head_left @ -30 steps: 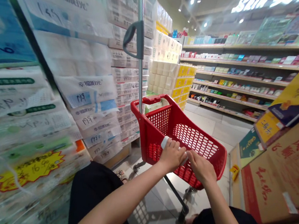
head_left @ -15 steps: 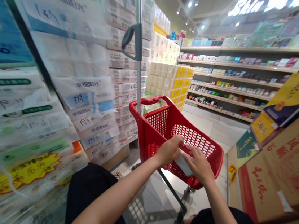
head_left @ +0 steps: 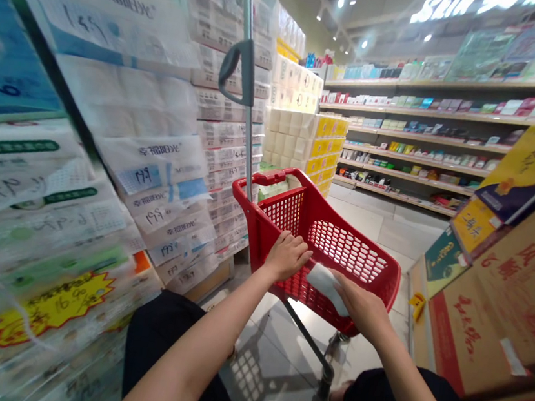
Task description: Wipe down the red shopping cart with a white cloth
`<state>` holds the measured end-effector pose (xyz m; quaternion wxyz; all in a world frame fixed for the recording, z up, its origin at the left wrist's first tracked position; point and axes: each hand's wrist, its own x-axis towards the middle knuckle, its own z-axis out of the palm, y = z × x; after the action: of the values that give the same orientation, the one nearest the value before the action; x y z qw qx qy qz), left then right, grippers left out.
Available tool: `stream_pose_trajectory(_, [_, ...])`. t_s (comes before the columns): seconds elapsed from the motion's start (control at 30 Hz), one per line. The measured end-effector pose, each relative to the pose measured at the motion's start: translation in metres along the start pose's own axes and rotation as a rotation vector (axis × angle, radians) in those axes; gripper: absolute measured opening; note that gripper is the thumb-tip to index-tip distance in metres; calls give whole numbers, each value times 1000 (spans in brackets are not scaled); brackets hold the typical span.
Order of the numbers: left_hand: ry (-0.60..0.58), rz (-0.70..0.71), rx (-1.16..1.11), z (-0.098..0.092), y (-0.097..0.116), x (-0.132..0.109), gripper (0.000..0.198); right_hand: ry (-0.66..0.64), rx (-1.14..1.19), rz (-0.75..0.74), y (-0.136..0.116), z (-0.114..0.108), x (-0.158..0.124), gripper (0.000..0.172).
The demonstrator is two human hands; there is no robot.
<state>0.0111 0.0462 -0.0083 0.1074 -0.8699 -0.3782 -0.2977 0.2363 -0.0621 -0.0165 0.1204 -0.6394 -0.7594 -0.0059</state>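
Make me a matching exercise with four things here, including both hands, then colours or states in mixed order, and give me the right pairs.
1. Cart
2. Left hand
3. Pole handle
4. Right hand

A. touching the cart, left of the cloth
B. red
C. holding the cloth
D. grey

Pairs: 1-B, 2-A, 3-D, 4-C

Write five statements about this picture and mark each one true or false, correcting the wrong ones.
1. The right hand holds a white cloth. True.
2. The left hand grasps the grey handle. False: it is on the rim of the cart.
3. The grey handle is on a metal pole. True.
4. The cart is blue. False: it is red.
5. Brown cartons stand at the picture's right side. True.
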Motion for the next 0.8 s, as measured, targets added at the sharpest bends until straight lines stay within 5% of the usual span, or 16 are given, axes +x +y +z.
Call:
stream_pose_trajectory(0.2, [0,7,-31,-2,-1,-2,32,188,-24,-108,53,9,-53,41])
stream_pose_trajectory(0.33, [-44,36,-64,-4,-1,-1,34,176,40,-159,77,2,-68,39])
stream_pose_trajectory(0.8, [-87,30,-121,-6,-3,-4,35,270,16,-87,200,22,2,47])
